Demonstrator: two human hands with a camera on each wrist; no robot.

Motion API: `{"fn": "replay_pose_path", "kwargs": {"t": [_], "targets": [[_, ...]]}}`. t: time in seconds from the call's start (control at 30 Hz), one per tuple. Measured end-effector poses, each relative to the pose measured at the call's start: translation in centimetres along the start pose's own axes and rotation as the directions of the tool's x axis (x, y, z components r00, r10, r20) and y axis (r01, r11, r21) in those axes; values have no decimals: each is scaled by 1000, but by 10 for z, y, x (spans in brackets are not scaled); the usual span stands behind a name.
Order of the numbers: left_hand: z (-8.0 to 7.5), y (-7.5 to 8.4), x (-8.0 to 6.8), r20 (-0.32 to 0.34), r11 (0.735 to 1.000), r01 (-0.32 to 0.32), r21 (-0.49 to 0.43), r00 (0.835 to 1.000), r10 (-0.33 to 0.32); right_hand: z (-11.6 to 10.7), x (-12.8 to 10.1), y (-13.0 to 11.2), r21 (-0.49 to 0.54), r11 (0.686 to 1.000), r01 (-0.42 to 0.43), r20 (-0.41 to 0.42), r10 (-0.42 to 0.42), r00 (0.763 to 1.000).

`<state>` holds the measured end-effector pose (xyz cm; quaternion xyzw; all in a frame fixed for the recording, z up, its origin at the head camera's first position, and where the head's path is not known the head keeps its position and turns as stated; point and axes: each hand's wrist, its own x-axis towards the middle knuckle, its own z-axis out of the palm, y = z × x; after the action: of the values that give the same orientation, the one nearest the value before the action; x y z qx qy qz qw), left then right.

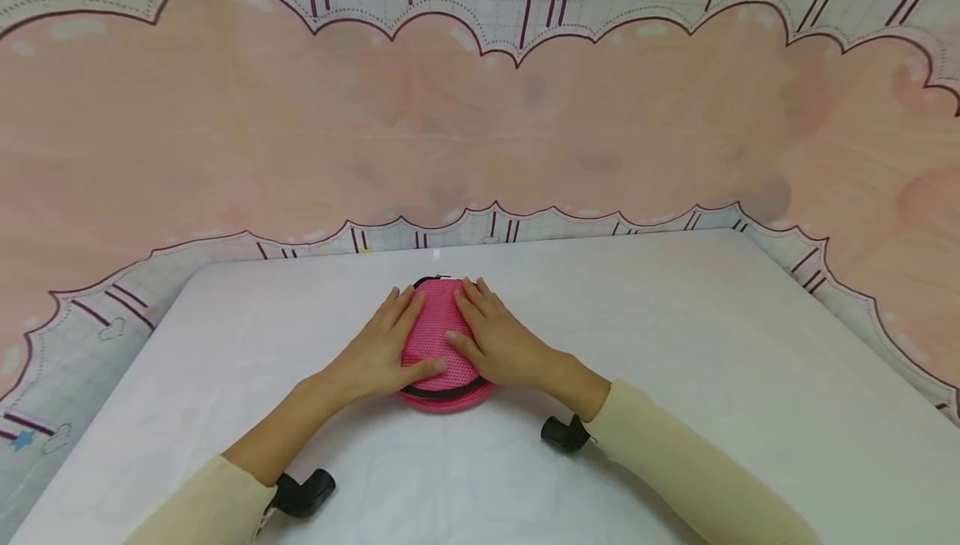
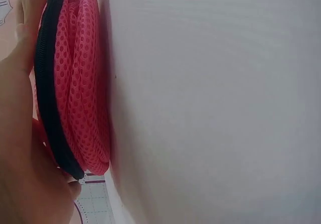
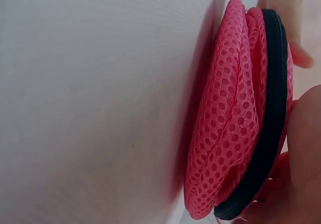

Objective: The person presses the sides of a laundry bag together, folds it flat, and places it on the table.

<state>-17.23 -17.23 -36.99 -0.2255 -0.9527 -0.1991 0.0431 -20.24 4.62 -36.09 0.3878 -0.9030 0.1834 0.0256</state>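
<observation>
A round pink mesh pouch (image 1: 437, 337) with a black zipper band lies flat near the middle of the white table (image 1: 675, 345). My left hand (image 1: 378, 345) rests flat on its left half with fingers straight and the thumb across the top. My right hand (image 1: 498, 337) lies flat on its right half the same way. In the left wrist view the folded pink mesh pouch (image 2: 80, 88) shows edge-on against the table, with the black zipper (image 2: 47, 93) beside my palm. The right wrist view shows the pouch (image 3: 230, 118) edge-on too, zipper (image 3: 268, 108) by my thumb.
A pink and white patterned cloth backdrop (image 1: 480, 112) rises behind and around the table. Both arms wear cream sleeves (image 1: 675, 462) with black wrist cameras (image 1: 564, 432). White table surface spreads on every side of the pouch.
</observation>
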Motion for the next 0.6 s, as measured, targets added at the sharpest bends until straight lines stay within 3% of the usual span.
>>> {"fn": "replay_pose_path", "kwargs": {"t": [0.17, 0.6], "targets": [[0, 3, -1, 23, 1000, 5, -9, 1000, -5, 0, 1, -2, -50, 998, 49, 11, -49, 999], [10, 4, -1, -2, 999, 1, -44, 1000, -1, 9, 1, 1, -8, 1000, -5, 61, 5, 998]]}}
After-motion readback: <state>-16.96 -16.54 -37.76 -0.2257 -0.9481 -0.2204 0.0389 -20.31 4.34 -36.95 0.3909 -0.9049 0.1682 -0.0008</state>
